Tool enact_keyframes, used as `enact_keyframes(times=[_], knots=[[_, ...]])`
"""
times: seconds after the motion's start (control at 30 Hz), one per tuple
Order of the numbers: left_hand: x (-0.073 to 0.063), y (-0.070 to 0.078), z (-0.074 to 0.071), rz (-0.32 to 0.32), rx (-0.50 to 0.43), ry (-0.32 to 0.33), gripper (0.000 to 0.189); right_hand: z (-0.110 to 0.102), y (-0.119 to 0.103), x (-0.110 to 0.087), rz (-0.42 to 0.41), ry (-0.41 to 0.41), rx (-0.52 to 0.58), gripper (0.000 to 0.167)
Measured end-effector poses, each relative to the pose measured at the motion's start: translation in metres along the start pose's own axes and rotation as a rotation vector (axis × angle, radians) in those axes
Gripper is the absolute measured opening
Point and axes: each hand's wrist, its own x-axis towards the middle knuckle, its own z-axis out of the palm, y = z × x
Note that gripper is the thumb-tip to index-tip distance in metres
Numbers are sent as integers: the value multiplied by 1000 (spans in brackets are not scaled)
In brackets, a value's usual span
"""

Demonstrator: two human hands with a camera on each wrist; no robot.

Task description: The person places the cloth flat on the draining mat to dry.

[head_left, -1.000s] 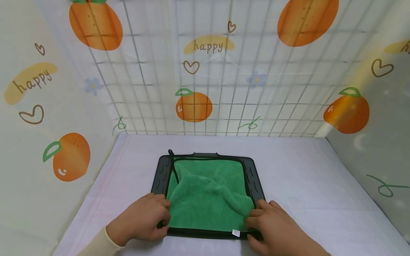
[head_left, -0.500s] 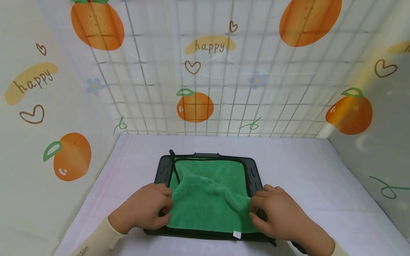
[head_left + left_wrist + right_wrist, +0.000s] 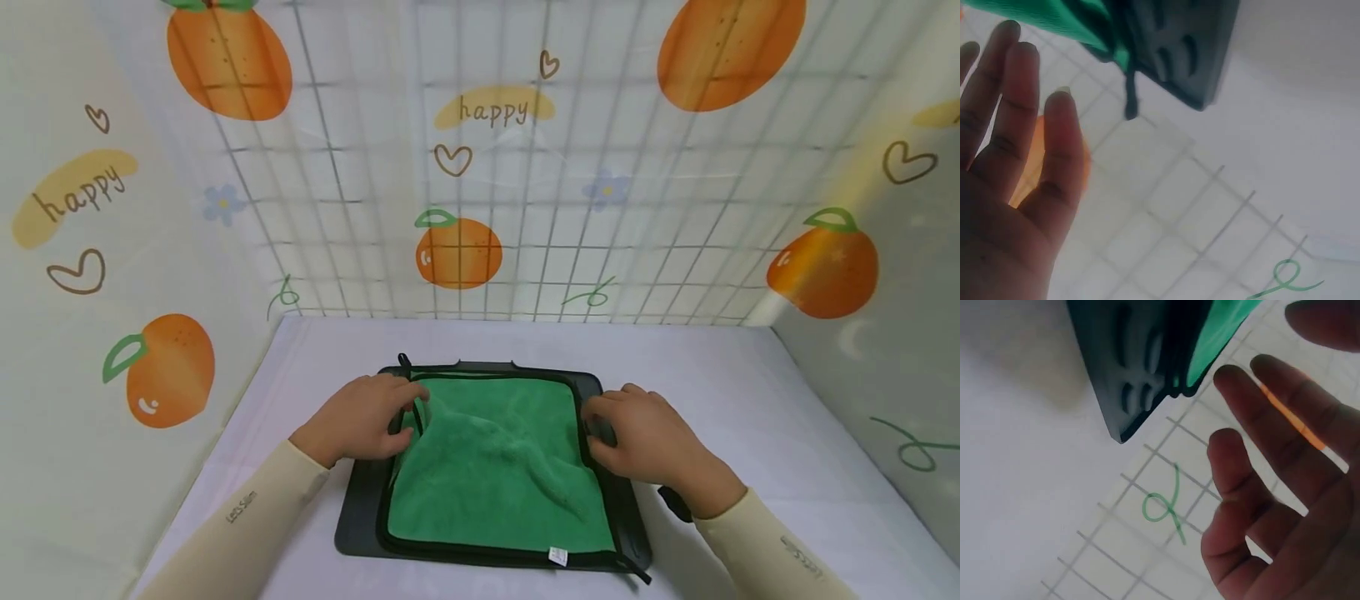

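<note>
A green towel [image 3: 495, 492] with black edging lies on a dark grey board [image 3: 360, 517] with embossed side strips. Its middle is rumpled, a black loop [image 3: 405, 363] sticks out at the far left corner, and a white tag [image 3: 558, 556] shows on the near edge. Over the towel's far left side is my left hand [image 3: 366, 419], its fingers [image 3: 1019, 94] loosely extended and holding nothing. On the opposite side, my right hand [image 3: 648, 437] hovers by the board's right edge, fingers [image 3: 1260, 419] relaxed and nothing in them. The hands hide parts of both side edges.
The board lies on a white cloth-covered table [image 3: 705, 367]. Behind it rises a white curtain [image 3: 360, 267] printed with a grid and oranges; similar printed cloth [image 3: 67, 367] closes off the left and right sides.
Both hands have let go of the towel's near side edges, lifted, and moved toward the far side. The near corners of board and towel are now uncovered; the towel lies nearly as before.
</note>
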Motion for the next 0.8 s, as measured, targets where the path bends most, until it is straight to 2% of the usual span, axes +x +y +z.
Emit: enact_keyframes(times=[0.1, 0.27, 0.43, 0.6, 0.8], knots=[[10, -8, 4, -62, 11, -22, 42, 6, 6, 9, 19, -8, 0, 22], [22, -21, 11, -153, 99, -55, 34, 15, 12, 23, 51, 7, -11, 31], [26, -30, 18, -202, 147, -97, 27, 26, 18, 32, 64, -1, -15, 34], [28, -35, 24, -219, 150, -113, 24, 34, 24, 39, 66, -34, -4, 34], [34, -42, 33, -165, 174, -132, 17, 37, 28, 43, 72, -48, -6, 31]])
